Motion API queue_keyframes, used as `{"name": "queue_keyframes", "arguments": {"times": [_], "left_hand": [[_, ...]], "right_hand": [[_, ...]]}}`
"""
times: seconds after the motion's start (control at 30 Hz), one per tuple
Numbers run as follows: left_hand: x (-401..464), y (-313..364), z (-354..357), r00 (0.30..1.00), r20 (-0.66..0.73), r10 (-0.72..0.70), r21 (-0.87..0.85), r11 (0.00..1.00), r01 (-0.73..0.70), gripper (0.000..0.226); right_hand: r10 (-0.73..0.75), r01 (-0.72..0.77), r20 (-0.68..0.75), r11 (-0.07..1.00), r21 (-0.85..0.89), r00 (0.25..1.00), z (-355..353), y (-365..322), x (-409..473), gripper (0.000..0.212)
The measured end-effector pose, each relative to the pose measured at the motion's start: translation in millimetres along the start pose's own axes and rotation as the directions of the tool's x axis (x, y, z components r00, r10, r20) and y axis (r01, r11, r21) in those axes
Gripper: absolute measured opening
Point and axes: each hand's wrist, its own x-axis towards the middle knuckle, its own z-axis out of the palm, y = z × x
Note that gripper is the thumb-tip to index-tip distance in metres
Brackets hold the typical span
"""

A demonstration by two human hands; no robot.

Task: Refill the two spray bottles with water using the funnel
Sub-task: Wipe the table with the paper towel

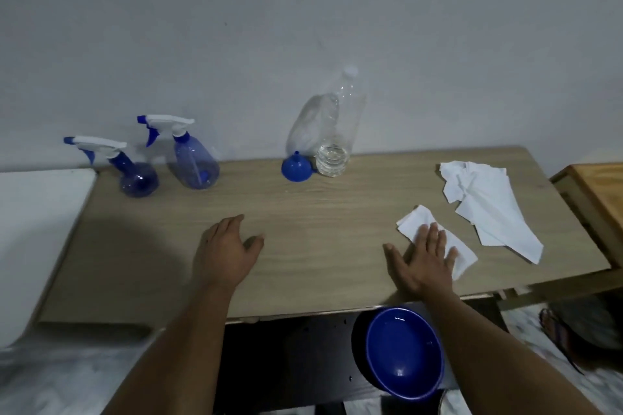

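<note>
both spray bottles, the round one (pixel 136 175) at far left and the taller one (pixel 194 162) just beside it, stand upright at the back of the table (pixel 303 209) w/ trigger heads on. the blue funnel (pixel 296 170) lies mouth-down near centre back, touching or nearly touching the clear water bottle (pixel 333 141), which is capped w/ only a little water at the bottom. looks like wipe-up or the end of the job, tho can't tell if the spray bottles are full. right hand (pixel 426 258) lies flat, fingers spread, pressing a small white tissue (pixel 438 241) on the tabletop. left hand (pixel 227 251) rests palm-down, fingers loosely relaxed, holding nothing. next prob: sweep the tissue across any wet spots w/ light even pressure, not toward the bottles. pale wood-grain top, a crumpled white cloth (pixel 488 205) at right, a blue bowl (pixel 404 352) below the front edge, plain white wall (pixel 303 27) behind, a wooden piece (pixel 593 192) at far right.
</note>
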Motion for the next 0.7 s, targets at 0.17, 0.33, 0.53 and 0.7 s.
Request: {"name": "queue_keyframes", "arguments": {"times": [0.17,0.33,0.53,0.7], "left_hand": [[-26,-27,-24,0.997,-0.002,-0.083,-0.046,0.995,0.083,0.067],[-44,-93,-58,0.997,-0.041,-0.069,0.046,0.996,0.071,0.064],[-48,-202,-104,0.990,-0.103,-0.094,0.073,0.992,0.102,0.060],[-42,-285,-137,0.988,-0.087,-0.130,-0.002,0.991,0.130,0.062]], "right_hand": [[0.052,-0.052,0.005,0.998,0.036,0.999,19,-43,-36,0.126],[-0.040,0.040,0.017,0.999,0.001,0.999,49,-132,-66,0.127],[-0.130,0.131,0.041,0.991,-0.014,0.991,96,-284,-108,0.126],[-0.237,0.239,0.056,0.971,-0.027,0.970,135,-411,-147,0.118]]}}
